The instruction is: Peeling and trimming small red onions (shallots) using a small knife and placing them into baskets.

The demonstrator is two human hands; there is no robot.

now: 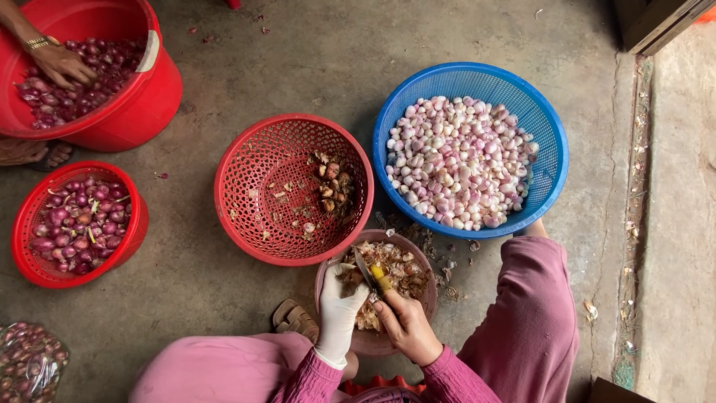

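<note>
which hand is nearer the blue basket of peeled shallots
Right. The bare right hand holds a knife below the blue basket; the gloved left hand sits farther left, over the bowl of skins.

home yard: concrete floor (224, 67), shallot baskets (552, 164)

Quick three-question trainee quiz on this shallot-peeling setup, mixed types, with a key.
1. True or false: the left hand wears a white glove.
2. Which basket holds peeled shallots? A) blue basket B) large red basket C) small red basket
3. Fill in: the right hand holds a ____ over the bowl of skins.

Key: 1 true; 2 A; 3 knife.
</note>
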